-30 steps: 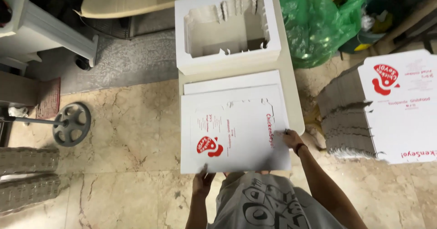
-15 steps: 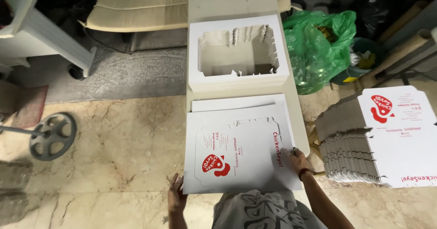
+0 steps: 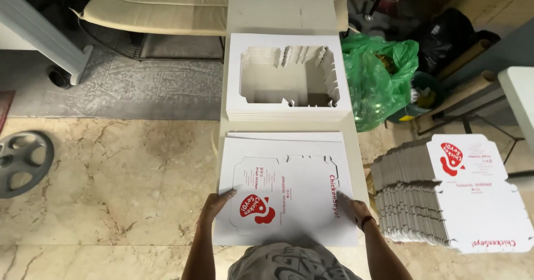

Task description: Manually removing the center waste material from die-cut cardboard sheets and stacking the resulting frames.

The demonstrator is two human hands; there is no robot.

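Note:
A white printed cardboard sheet [image 3: 289, 185] with a die-cut box outline and a red logo lies on top of a stack of like sheets on a narrow white table [image 3: 286, 7]. My left hand [image 3: 218, 203] rests flat on the sheet's near left part, fingers apart. My right hand [image 3: 355, 209] lies on its near right edge beside the red lettering. Behind the sheets sits a stack of white cardboard frames [image 3: 288, 77] whose middles are punched out.
To the right on the floor stands a tall pile of punched-out box blanks [image 3: 450, 194]. A green plastic bag [image 3: 378, 74] lies beyond it. A grey wheel [image 3: 22, 160] sits at left, and a cream cushion [image 3: 161, 5] at the back.
The view has tilted up and shifted. Both hands have slid further onto the top sheet, the left from its near edge to beside the red logo.

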